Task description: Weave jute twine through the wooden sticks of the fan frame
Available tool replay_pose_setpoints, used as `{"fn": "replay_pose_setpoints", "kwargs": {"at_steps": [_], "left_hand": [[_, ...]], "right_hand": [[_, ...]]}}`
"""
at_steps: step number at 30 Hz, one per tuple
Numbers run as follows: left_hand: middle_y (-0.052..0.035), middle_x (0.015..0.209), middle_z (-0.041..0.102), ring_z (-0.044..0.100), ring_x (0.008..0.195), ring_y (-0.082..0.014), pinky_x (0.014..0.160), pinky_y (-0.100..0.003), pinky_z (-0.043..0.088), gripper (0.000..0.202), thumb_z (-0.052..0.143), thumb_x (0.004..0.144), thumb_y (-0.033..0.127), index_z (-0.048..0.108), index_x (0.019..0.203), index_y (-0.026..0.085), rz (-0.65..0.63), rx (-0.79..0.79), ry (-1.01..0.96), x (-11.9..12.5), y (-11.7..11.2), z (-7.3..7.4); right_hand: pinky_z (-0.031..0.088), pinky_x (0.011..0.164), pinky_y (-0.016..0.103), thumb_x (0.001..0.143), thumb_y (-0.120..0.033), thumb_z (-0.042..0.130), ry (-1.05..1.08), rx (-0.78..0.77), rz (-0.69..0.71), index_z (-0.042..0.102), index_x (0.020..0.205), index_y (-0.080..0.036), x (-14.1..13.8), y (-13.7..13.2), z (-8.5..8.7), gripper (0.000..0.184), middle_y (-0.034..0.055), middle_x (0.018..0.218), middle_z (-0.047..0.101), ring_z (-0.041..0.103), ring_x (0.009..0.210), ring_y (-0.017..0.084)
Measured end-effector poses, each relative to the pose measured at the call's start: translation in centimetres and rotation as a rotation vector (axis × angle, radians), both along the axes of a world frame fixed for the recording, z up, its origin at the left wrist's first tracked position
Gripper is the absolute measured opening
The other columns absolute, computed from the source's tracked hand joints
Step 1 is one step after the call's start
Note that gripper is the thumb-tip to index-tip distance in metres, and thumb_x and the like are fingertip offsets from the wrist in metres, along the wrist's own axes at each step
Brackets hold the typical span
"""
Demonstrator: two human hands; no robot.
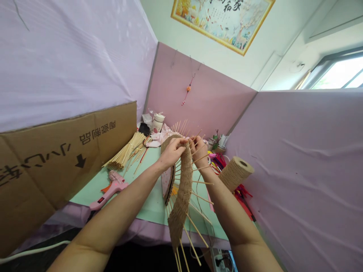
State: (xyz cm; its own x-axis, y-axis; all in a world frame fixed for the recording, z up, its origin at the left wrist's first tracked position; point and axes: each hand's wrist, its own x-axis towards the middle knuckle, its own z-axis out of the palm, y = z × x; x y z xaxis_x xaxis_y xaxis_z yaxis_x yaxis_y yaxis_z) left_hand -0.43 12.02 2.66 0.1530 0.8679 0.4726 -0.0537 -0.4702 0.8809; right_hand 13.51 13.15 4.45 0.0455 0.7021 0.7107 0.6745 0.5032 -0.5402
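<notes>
A half-woven basket piece (181,192) of tan twine wound round thin wooden sticks stands on edge above the green mat (153,204). Bare stick ends fan out from its rim. My left hand (172,149) is closed on the top of the woven rim, fingers curled over the twine. My right hand (200,147) is closed just behind it at the same top edge, fingers pinched among the sticks and twine. Both forearms reach up from the bottom of the view.
A roll of tan twine (235,172) lies at the right beside red scraps. A pink glue gun (110,189) and a bundle of sticks (124,151) lie at the left. A cardboard sheet (56,162) leans on the left wall. Small jars stand at the back.
</notes>
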Motion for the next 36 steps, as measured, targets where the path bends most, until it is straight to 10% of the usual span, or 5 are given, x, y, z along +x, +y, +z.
{"fn": "replay_pose_setpoints", "kwargs": {"at_steps": [24, 36], "left_hand": [[-0.0082, 0.108, 0.061, 0.057, 0.103, -0.0209, 0.091, -0.035, 0.046, 0.027, 0.067, 0.075, 0.032, 0.064, 0.098, 0.016, 0.059, -0.057, -0.061, 1.1, -0.5, 0.5], [-0.0017, 0.083, 0.059, 0.056, 0.082, -0.0158, 0.077, -0.029, 0.047, 0.020, 0.074, 0.067, 0.023, 0.062, 0.081, 0.016, 0.136, -0.085, -0.008, 1.4, 0.1, 1.2]], "right_hand": [[0.040, 0.063, 0.029, 0.085, -0.042, 0.047, 0.045, -0.016, 0.033, 0.055, 0.082, -0.020, -0.1, 0.7, -0.9, 0.024, 0.0014, 0.073, 0.060, 0.054, 0.066, 0.017], [0.040, 0.060, 0.027, 0.079, -0.037, 0.058, -0.077, -0.044, 0.144, 0.058, 0.078, -0.020, 1.8, 0.1, 2.6, 0.017, -0.0008, 0.068, 0.058, 0.050, 0.061, 0.013]]}}
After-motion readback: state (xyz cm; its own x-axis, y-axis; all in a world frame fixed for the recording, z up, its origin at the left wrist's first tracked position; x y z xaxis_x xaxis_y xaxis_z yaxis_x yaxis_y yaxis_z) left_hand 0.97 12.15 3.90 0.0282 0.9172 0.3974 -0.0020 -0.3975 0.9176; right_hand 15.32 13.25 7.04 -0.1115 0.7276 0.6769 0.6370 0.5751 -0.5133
